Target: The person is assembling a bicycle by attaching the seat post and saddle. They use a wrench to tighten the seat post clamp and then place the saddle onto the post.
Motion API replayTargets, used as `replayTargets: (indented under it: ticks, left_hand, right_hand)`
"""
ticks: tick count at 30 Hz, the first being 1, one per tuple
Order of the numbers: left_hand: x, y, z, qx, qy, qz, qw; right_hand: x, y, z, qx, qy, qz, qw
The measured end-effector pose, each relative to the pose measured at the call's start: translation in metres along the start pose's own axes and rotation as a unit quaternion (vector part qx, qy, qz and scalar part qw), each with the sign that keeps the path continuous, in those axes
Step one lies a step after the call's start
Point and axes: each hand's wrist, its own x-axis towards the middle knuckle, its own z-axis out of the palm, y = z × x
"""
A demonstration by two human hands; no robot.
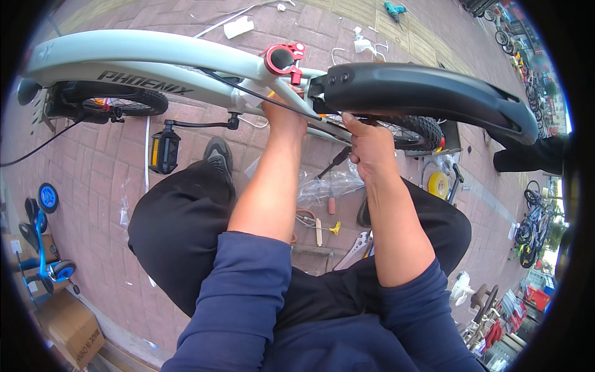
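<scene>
A pale grey bicycle frame (155, 53) stands across in front of me, with a red seat clamp (273, 60) around its seat tube opening. Over the rear tyre (429, 131) sits a black mudguard (427, 93). My left hand (286, 111) reaches in below the clamp, against the frame; its fingers are hidden behind the tubes. Under the mudguard's front end, my right hand (374, 146) is closed at the rear stay, thumb up; what lies inside its fingers is hidden. A black kickstand (334, 162) slants down beside it. A pedal (164, 150) hangs at the left.
Between my legs lie a flat wrench (353, 250), a yellow-handled tool (335, 228) and clear plastic wrap (322, 189). A yellow wheel (438, 185) is at the right. A blue small bike (42, 248) and cardboard box (74, 328) stand left; a teal drill (394, 10) lies far off.
</scene>
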Motion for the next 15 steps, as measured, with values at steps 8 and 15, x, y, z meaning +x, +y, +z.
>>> replayTargets:
  ticks: [8,15]
  left_hand:
    - [-0.004,0.005,0.008,0.005,0.042,-0.023,0.999]
    - [0.012,-0.007,-0.012,0.002,0.000,-0.005,1.000]
  right_hand:
    - [-0.003,0.001,0.004,0.019,0.010,-0.008,1.000]
    - [-0.022,0.022,0.015,-0.018,-0.011,0.010,1.000]
